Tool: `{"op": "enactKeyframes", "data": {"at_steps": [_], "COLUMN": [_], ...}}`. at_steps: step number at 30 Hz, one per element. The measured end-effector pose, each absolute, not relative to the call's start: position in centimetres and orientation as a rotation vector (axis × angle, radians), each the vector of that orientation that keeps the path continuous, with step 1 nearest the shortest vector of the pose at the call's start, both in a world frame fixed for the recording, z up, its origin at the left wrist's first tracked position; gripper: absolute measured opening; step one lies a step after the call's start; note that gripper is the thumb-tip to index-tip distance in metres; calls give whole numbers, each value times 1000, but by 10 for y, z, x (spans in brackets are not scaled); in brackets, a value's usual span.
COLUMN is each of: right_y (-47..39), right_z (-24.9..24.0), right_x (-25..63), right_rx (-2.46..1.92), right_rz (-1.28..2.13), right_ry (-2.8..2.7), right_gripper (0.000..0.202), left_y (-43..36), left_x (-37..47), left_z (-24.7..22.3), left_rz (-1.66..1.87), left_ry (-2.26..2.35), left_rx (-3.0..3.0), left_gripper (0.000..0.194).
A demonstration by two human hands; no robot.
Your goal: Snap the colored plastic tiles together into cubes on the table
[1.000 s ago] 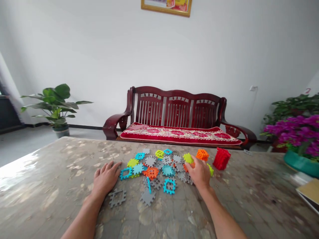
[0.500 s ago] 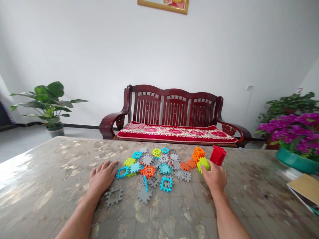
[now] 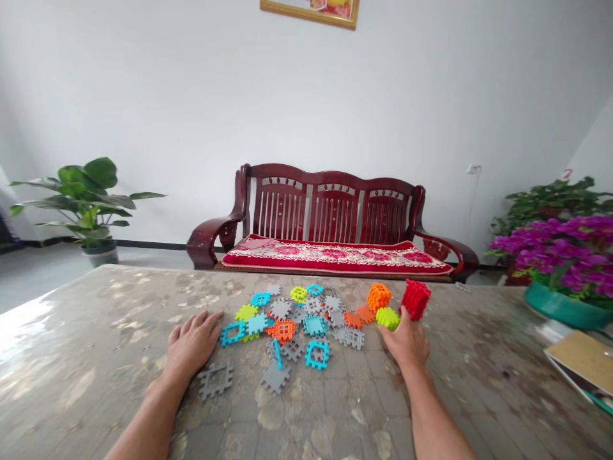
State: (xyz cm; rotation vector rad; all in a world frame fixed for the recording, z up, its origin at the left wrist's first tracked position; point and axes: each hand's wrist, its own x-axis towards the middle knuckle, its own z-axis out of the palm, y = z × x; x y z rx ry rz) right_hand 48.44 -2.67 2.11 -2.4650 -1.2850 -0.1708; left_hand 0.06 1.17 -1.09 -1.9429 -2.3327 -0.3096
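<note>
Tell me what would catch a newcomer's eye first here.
The bright, notched pieces scattered on the table between the left hand and the right hand would probably come first. Next might be the red block just beyond the right hand, then the purple flowers in their teal pot at far right.

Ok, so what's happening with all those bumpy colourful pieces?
A person sits or stands at a table with notched plastic tiles scattered on it. The right hand is open at a lime-green stack; whether it touches is hard to tell. An orange stack and a red stack are close by. The left hand rests palm down.
</note>
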Motion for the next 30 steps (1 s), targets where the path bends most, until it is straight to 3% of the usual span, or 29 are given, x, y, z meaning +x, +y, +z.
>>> {"op": "enactKeyframes", "data": {"at_steps": [20,30], "right_y": [-24,-23], "right_z": [17,14], "right_x": [484,459], "right_rx": [-2462,-2051], "right_rz": [-252,-514], "right_ry": [-1318,-1611], "right_gripper": [73,50], "left_y": [13,11], "left_x": [0,3], "left_z": [-14,-11], "left_rz": [-383,-380], "left_ry": [-2327,-2319], "left_rx": [-1945,-1944], "left_gripper": [47,47]}}
